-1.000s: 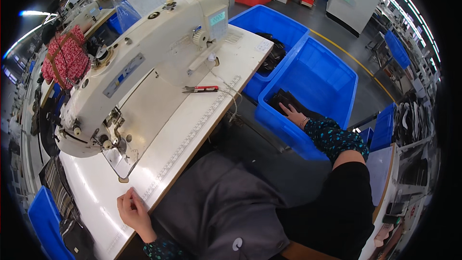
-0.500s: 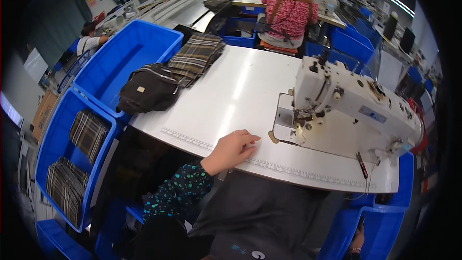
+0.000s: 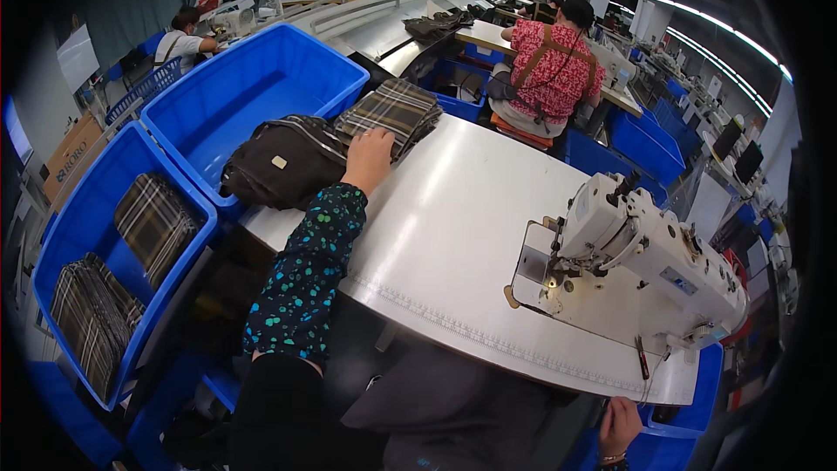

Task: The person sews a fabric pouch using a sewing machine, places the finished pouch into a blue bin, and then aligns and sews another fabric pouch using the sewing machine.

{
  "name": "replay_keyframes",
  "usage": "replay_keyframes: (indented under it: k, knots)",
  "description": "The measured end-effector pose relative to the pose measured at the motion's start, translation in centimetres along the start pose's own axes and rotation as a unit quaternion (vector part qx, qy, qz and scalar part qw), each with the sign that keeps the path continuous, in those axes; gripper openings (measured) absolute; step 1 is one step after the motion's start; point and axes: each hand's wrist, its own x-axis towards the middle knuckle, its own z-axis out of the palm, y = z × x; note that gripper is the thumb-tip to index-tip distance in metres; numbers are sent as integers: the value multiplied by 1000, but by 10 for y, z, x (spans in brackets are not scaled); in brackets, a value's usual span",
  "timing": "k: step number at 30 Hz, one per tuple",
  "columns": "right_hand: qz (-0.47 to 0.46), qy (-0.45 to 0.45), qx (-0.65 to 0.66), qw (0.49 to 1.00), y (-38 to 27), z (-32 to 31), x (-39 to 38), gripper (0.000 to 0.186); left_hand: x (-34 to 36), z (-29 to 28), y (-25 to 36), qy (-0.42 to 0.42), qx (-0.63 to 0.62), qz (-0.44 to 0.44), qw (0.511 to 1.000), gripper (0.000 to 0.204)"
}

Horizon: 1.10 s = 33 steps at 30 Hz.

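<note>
My left hand [image 3: 368, 160] reaches across the white table [image 3: 436, 209] onto the stack of plaid fabric pieces [image 3: 397, 105], fingers curled on its near edge. Beside it lies a dark brown fabric bundle [image 3: 270, 166] with a small beige patch. My right hand [image 3: 621, 427] is low at the table's front edge, fingers curled; what they hold, if anything, I cannot make out. Just above it are red-handled snips [image 3: 643, 358] and loose thread. The white sewing machine [image 3: 671, 279] stands on the table's right part.
Blue crates flank the table: an empty one [image 3: 227, 96] at back left, one holding plaid pieces [image 3: 78, 235] at front left, more [image 3: 708, 379] at right. A co-worker in red floral [image 3: 549, 78] sits beyond the table; another person [image 3: 179, 48] works at back left.
My view has swung left. My left hand has moved from the table's front edge to the plaid stack. My right hand has come up out of the right-hand blue crate to the table edge.
</note>
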Motion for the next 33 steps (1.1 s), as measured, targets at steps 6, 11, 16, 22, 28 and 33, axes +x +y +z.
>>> replay_keyframes:
  k: [6, 11, 16, 22, 28, 33]
  knots:
    - [-74, -24, 94, 993, -62, 38, 62, 17, 7, 5, -8, -115, -43, -91, 988, 15]
    - [-86, -15, 177, 980, -94, 73, 95, 16, 19, 1, -10, -133, -50, -143, 980, 13]
    - [-72, 8, 210, 975, -104, 92, 112, 14, 23, -10, -13, -173, -14, -154, 973, 12]
    - [-42, 1, 216, 975, -103, 92, 107, 12, 31, -23, 1, -271, -119, -203, 933, 26]
    - [-60, 10, 206, 977, -105, 96, 104, 13, 22, 7, -15, -113, -50, -167, 978, 24]
    - [-66, 9, 183, 981, -104, 94, 104, 15, 39, 7, -24, -272, -95, -228, 930, 23]
